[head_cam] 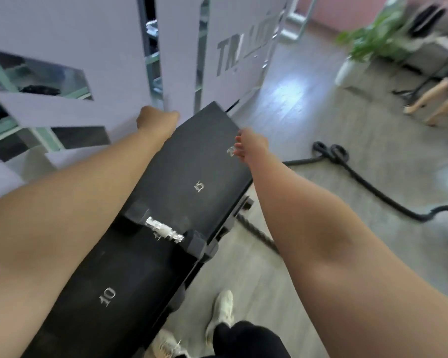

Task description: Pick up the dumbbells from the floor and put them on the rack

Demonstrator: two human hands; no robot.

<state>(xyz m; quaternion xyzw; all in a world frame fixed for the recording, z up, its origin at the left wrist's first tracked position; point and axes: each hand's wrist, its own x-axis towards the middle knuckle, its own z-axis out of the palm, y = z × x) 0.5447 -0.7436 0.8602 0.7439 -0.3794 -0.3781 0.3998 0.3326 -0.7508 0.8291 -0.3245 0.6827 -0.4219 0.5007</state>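
Note:
A long black dumbbell rack [192,156] runs away from me, with silver numbers 10, 15 and a partly hidden one on its top. One black dumbbell with a chrome handle [164,231] lies across the rack between the 10 and the 15. My left hand [156,120] is closed in a fist at the rack's far left edge; nothing shows in it. My right hand [249,144] hovers over the rack's right edge by the hidden number, fingers loosely apart and empty. No dumbbell on the floor is in view.
A thick black battle rope [347,171] snakes over the grey floor right of the rack. A lilac wall with mirror cut-outs [88,60] stands just behind the rack. A potted plant [367,45] and another person's legs [437,99] are far right. My white shoes [223,312] stand beside the rack.

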